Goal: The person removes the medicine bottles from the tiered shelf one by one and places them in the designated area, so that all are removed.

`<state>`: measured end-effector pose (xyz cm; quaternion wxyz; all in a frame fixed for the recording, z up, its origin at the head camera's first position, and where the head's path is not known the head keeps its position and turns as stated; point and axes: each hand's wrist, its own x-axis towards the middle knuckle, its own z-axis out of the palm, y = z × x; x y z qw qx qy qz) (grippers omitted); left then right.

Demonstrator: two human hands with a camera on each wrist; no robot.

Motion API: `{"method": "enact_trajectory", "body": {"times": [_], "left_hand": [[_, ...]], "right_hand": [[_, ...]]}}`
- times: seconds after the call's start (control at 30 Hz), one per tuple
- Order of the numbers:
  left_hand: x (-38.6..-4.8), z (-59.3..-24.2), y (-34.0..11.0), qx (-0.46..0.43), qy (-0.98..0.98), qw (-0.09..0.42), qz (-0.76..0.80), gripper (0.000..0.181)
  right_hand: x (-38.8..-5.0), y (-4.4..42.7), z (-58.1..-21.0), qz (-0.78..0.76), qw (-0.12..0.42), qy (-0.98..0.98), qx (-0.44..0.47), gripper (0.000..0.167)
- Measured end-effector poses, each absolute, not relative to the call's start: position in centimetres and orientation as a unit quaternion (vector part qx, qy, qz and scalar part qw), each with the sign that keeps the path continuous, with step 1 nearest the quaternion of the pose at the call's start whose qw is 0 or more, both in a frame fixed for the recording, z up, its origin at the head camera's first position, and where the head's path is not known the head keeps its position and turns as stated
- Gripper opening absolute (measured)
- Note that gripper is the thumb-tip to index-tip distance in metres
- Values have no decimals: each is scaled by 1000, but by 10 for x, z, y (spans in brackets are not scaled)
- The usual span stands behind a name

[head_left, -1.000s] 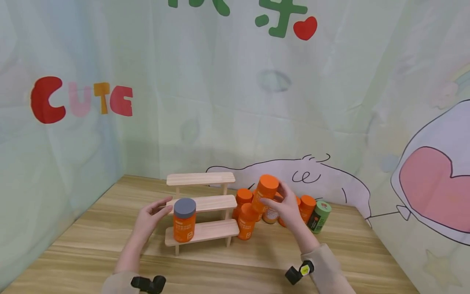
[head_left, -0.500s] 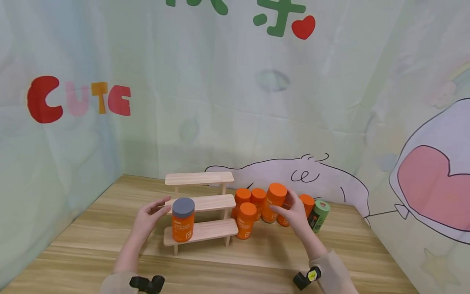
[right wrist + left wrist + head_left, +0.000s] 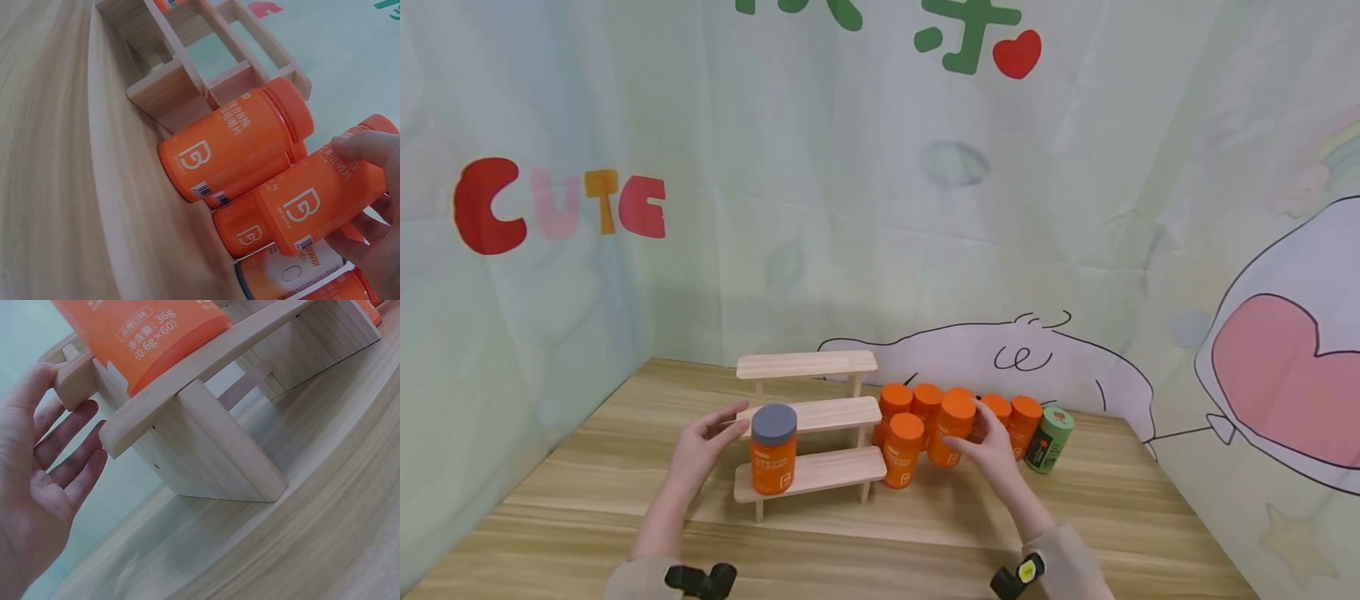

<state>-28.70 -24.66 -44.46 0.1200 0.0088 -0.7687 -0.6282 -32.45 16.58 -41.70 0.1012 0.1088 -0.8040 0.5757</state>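
Observation:
In the head view, my left hand [image 3: 703, 446] is at the left end of a three-step wooden display stand [image 3: 838, 468]. Its thumb and fingers pinch the end of the middle plank [image 3: 75, 384]. A grey-lidded orange bottle [image 3: 773, 454] stands upright on the lowest step. My right hand [image 3: 996, 450] holds an orange-lidded bottle [image 3: 951, 433] between thumb and fingers. The right wrist view has this held bottle [image 3: 325, 187] tilted, in front of other bottles and overlapping them. Whether its base touches the table cannot be told.
Several orange bottles [image 3: 901, 454] are grouped right of the stand. A white-labelled bottle [image 3: 287, 272] is among them in the right wrist view. A green canister [image 3: 1051, 442] ends the row. The wood-grain table [image 3: 850, 554] meets a printed curtain [image 3: 880, 250] behind.
My right hand has moved the held bottle down and slightly right, then down and a little left, to in front of the row. The left hand has stayed at the stand.

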Motion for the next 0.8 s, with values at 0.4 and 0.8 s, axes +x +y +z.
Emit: {"method": "enact_trajectory", "body": {"times": [0.4, 0.8], "left_hand": [[-288, -445, -247, 12, -773, 116, -624, 54], [-286, -443, -246, 13, -768, 114, -630, 56]], "right_hand": [[-317, 152, -424, 581, 89, -803, 98, 64], [-325, 153, -443, 584, 86, -801, 95, 65]]}}
